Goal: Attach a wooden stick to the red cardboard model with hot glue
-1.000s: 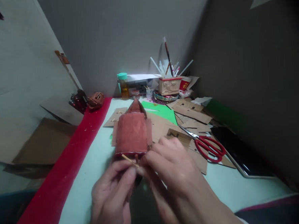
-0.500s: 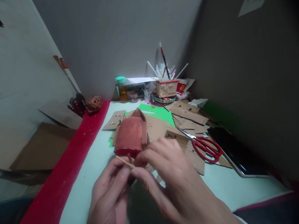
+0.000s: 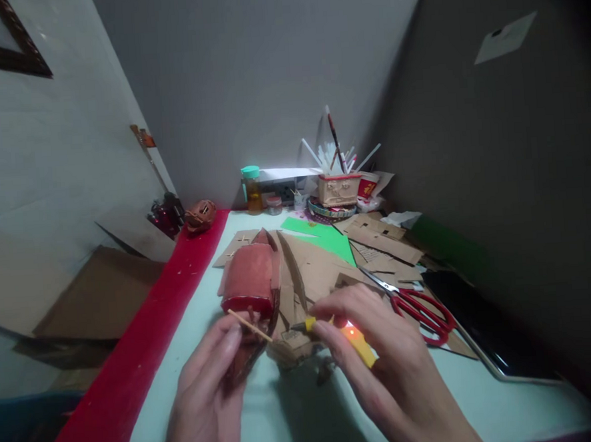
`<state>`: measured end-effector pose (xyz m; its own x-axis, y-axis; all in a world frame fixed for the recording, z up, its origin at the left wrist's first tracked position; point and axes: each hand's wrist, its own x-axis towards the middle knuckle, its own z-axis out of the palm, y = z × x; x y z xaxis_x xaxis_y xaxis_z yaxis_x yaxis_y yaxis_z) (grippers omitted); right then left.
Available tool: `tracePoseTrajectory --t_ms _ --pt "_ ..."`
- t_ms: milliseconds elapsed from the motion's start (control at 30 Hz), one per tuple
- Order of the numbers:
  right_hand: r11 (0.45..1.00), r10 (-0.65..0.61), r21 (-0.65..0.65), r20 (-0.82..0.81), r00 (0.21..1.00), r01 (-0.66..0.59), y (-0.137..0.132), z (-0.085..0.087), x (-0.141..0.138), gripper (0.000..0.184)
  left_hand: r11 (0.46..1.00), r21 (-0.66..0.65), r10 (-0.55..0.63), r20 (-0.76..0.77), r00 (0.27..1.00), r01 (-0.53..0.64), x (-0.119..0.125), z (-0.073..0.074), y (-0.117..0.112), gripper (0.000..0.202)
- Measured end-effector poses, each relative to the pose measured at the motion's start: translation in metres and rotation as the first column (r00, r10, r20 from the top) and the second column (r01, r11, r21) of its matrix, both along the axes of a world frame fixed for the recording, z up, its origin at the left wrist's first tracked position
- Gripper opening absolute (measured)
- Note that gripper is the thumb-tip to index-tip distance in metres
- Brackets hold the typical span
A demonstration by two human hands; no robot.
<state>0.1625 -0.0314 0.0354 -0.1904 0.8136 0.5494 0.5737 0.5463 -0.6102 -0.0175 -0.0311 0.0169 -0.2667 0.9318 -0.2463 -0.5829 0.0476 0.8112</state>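
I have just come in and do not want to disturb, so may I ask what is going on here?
The left hand holds a reddish-brown model, with a thin stick slanting across its near end. The right hand holds a yellow tool with a glowing light; its dark tip points toward the stick but is apart from it. Red-handled scissors lie on the right, near pieces of cardboard.

Dim, cool light overall; the dark wall [image 3: 512, 168] right of the scissors [image 3: 424, 314] sinks toward black at its outer edge, while the pale wall [image 3: 75, 141] far to their left reads brighter; an orange-red glow flares on the yellow tool [image 3: 364, 355] just left of them; a soft shadow darkens the tabletop [image 3: 261, 433], left and nearer; cardboard pieces [image 3: 384, 233] beyond them look smeared; wide-angle stretch tilts both walls.
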Motion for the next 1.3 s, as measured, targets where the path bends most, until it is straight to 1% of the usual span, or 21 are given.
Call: tracePoseTrajectory --t_ms 67,200,333,467,500,600,667,733,800,867,933,1033,1167,1300 --pt "0.999 0.005 -0.034 0.031 1.0 -0.004 0.002 -0.002 0.003 0.009 0.999 0.003 0.045 -0.008 0.999 -0.045 -0.004 0.001 0.0 0.02" --pt "0.997 0.041 -0.063 0.065 0.997 -0.036 0.006 -0.007 0.008 0.009 0.997 0.023 0.073 -0.047 0.996 -0.072 -0.008 0.001 0.0 0.023" --pt "0.992 0.095 -0.092 0.109 0.989 -0.085 0.005 -0.012 0.009 0.01 0.999 0.011 0.041 -0.057 0.998 -0.04 -0.011 0.003 0.002 0.024" --pt "0.994 0.104 -0.056 0.12 0.987 -0.098 0.004 -0.014 0.004 0.012 1.0 -0.016 0.017 -0.029 0.999 -0.018 -0.013 0.002 0.002 0.022" --pt "0.993 0.109 -0.065 0.117 0.987 -0.102 0.004 -0.015 0.001 0.012 1.0 -0.021 0.017 -0.017 1.0 -0.017 -0.013 0.002 0.001 0.021" --pt "0.979 0.151 -0.155 0.132 0.98 -0.13 0.001 -0.016 -0.008 0.007 0.999 -0.031 0.008 0.015 1.0 -0.008 -0.013 0.001 -0.001 0.02" --pt "0.963 0.185 -0.224 0.144 0.972 -0.15 -0.001 -0.016 -0.015 0.01 1.0 -0.031 0.001 0.026 1.0 0.0 -0.013 0.0 -0.002 0.021" --pt "0.953 0.2 -0.254 0.118 0.973 -0.165 -0.005 -0.016 -0.021 0.011 1.0 -0.03 0.0 0.024 1.0 0.0 -0.014 0.0 -0.002 0.023" --pt "0.947 0.203 -0.266 0.068 0.977 -0.178 -0.008 -0.016 -0.025 0.01 1.0 -0.028 -0.003 0.015 1.0 0.004 -0.015 -0.001 -0.002 0.025" --pt "0.951 0.201 -0.246 0.028 0.979 -0.188 -0.01 -0.016 -0.028 0.013 0.999 -0.031 -0.024 0.002 1.0 0.024 -0.016 -0.003 -0.001 0.027" --pt "0.958 0.225 -0.189 0.018 0.974 -0.217 -0.009 -0.016 -0.031 0.015 0.998 -0.026 -0.057 -0.012 0.998 0.057 -0.017 -0.005 -0.001 0.027" --pt "0.97 0.235 -0.065 0.032 0.972 -0.232 -0.005 -0.017 -0.034 0.008 0.996 -0.004 -0.089 -0.031 0.996 0.088 -0.018 -0.007 -0.001 0.023" --pt "0.968 0.23 0.078 0.102 0.968 -0.238 0.0 -0.017 -0.037 0.011 0.99 0.022 -0.138 -0.079 0.987 0.14 -0.022 -0.01 -0.003 0.018" --pt "0.963 0.163 0.186 0.172 0.972 -0.194 0.003 -0.022 -0.04 0.014 0.984 0.035 -0.168 -0.103 0.98 0.172 -0.023 -0.012 -0.003 0.012"
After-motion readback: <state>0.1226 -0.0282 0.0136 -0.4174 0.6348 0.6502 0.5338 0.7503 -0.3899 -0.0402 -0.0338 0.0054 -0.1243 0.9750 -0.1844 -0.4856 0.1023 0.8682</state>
